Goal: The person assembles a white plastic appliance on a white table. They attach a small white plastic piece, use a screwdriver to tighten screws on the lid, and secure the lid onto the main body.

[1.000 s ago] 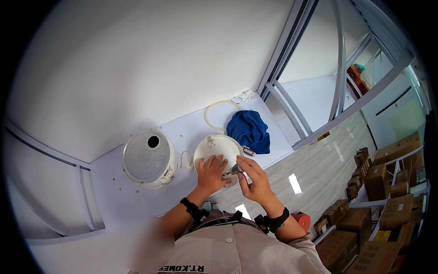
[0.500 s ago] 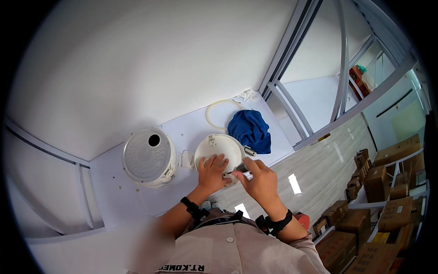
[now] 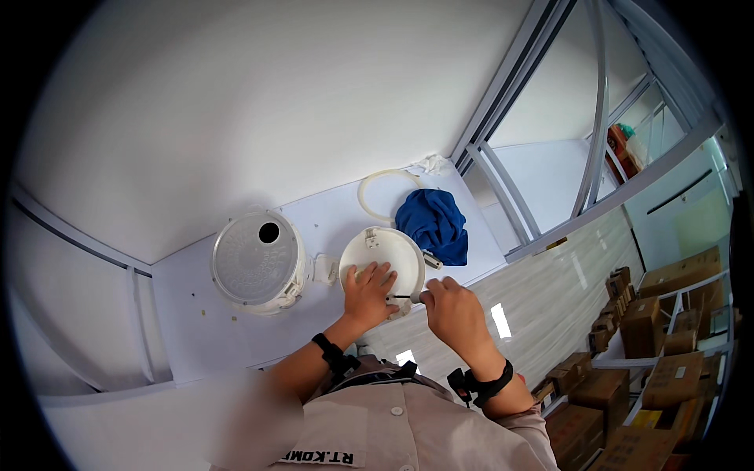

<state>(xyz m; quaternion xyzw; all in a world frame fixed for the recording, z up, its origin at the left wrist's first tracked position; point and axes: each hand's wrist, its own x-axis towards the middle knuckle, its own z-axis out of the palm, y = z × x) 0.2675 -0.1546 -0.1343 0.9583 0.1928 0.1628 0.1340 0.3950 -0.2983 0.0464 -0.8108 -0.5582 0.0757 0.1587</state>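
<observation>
A round white plastic cover (image 3: 404, 255) rests near the front edge of the white table (image 3: 228, 353). My left hand (image 3: 367, 298) lies on it with fingers spread, pressing on its lower left part. In my right hand (image 3: 455, 314) is a screwdriver (image 3: 402, 297), its dark shaft pointing left. The tip is at the near side of the cover, close to my left thumb. Most of the handle is hidden in my right fist.
A white drum-shaped housing (image 3: 259, 267) with a dark round hole stands on the left. Behind the cover lie a blue cloth (image 3: 430, 224) and a pale ring (image 3: 363, 195). A small white box-like part (image 3: 326, 268) sits between. Cardboard boxes (image 3: 605, 392) fill shelves at right.
My right hand has shifted a little to the right, and more of the screwdriver's shaft shows. My left hand stays spread on the cover.
</observation>
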